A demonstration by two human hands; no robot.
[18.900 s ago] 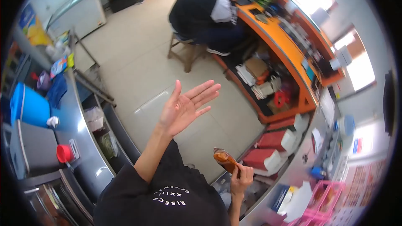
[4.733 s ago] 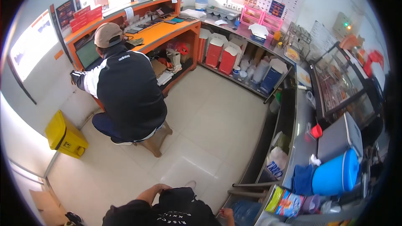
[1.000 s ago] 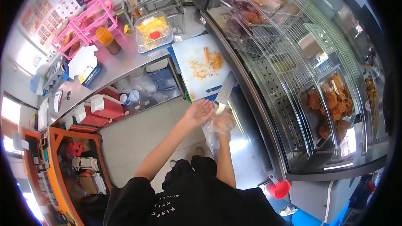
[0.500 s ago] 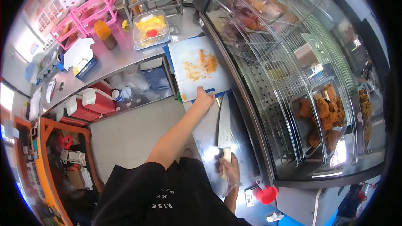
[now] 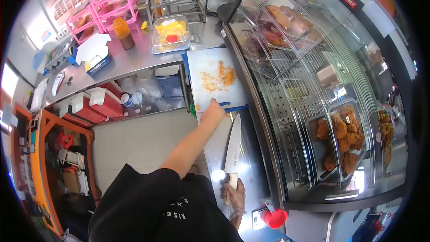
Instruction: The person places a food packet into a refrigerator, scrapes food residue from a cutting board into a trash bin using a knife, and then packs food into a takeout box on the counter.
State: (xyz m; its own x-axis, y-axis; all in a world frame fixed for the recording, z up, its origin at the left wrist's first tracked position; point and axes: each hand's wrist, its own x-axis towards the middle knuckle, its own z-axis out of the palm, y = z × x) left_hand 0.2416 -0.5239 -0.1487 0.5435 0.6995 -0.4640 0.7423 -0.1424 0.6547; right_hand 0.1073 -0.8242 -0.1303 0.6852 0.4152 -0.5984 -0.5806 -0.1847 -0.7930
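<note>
At the near edge of a white cutting board point(image 5: 206, 67), beside its blue handle slot, my bare left hand point(image 5: 214, 111) is closed on the board. Orange-brown crumbs point(image 5: 225, 74) lie scattered over the board, and something blue shows beneath it. My right hand point(image 5: 234, 195), in a clear plastic glove, is wrapped round the white handle of a large knife point(image 5: 233, 148). The blade points away from me, above the steel counter, with its tip close to the board's near right corner.
A glass display cabinet point(image 5: 265, 139) with fried pieces on trays stands right of the board. Beyond and left are a clear tub of yellow food point(image 5: 171, 33), a sauce bottle point(image 5: 123, 33), an open box point(image 5: 95, 62) and pink baskets point(image 5: 115, 6). A red scoop point(image 5: 275, 218) lies near my right hand.
My hands have separated. My left hand has gone to the board's near edge; my right hand has drawn the knife back towards me, off the board. The camera view has shifted slightly.
</note>
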